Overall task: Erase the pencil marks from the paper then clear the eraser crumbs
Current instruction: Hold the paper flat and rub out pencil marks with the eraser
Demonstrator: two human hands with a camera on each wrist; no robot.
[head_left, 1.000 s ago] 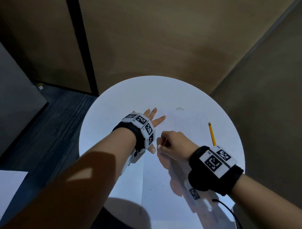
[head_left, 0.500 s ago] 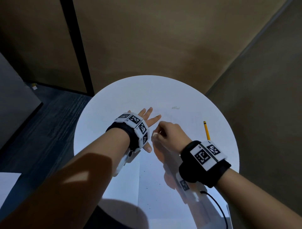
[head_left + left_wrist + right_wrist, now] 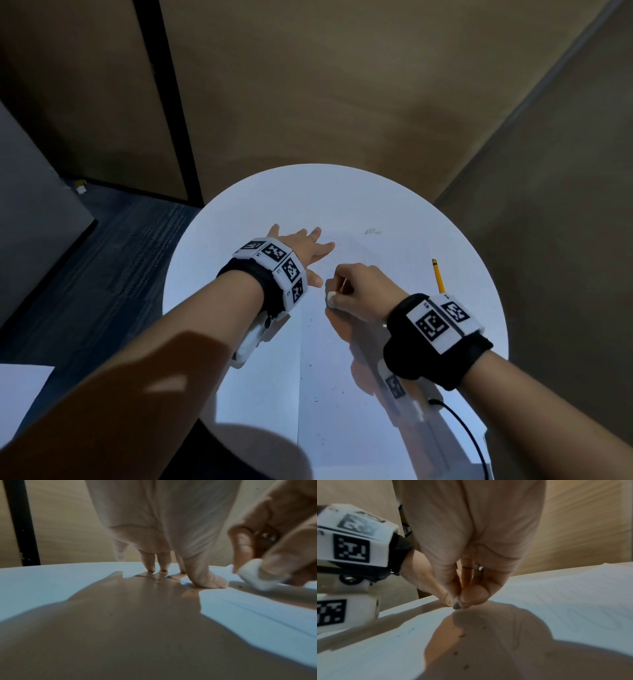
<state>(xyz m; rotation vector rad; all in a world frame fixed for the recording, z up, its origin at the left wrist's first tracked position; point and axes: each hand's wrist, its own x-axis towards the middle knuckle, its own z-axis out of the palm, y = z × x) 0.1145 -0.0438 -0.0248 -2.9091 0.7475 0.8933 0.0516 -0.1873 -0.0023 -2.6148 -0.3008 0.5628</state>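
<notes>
A white sheet of paper lies on the round white table. My left hand lies flat with spread fingers on the paper's far left part, pressing it down; its fingertips touch the surface. My right hand pinches a small white eraser between thumb and fingers, its tip against the paper just right of my left thumb. The eraser shows at the right of the left wrist view. Dark eraser crumbs lie scattered on the paper nearer to me.
A yellow pencil lies on the table to the right of my right hand. A small crumb pile or smudge sits beyond the hands. Wooden walls enclose the table behind and right. Dark floor lies to the left.
My right hand with the eraser has moved back and forth in short strokes beside my left thumb. The left hand stays flat on the paper.
</notes>
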